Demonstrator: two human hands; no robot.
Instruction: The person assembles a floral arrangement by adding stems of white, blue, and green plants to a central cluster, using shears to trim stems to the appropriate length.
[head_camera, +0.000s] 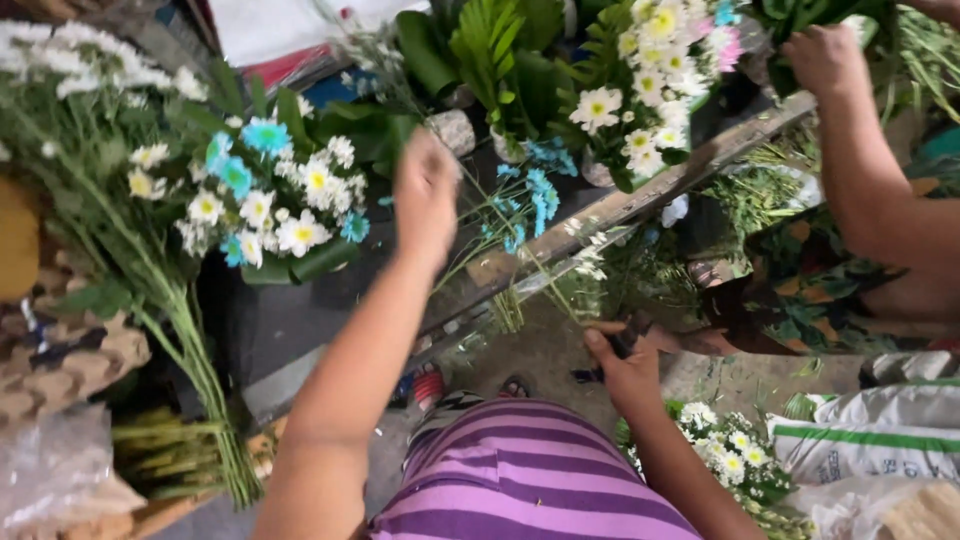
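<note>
My left hand (425, 195) reaches out over the flower display, blurred, with its fingers curled around thin sprigs of tiny white flowers (372, 62). To its left lies a bunch of white and blue daisies (275, 205). My right hand (625, 368) is low near my striped purple clothing (530, 480). It grips a dark-handled tool (620, 345) at the cut ends of thin green stems (545, 280). Those stems run up to small blue flowers (530, 195).
Another person's arm (860, 160) reaches in at the top right, the hand (825, 55) holding green leaves. A wooden ledge (650, 195) carries a white-yellow daisy bouquet (640, 90) and ferns (490, 50). Long-stemmed white flowers (90, 150) lie left. Sacks (880, 440) lie right.
</note>
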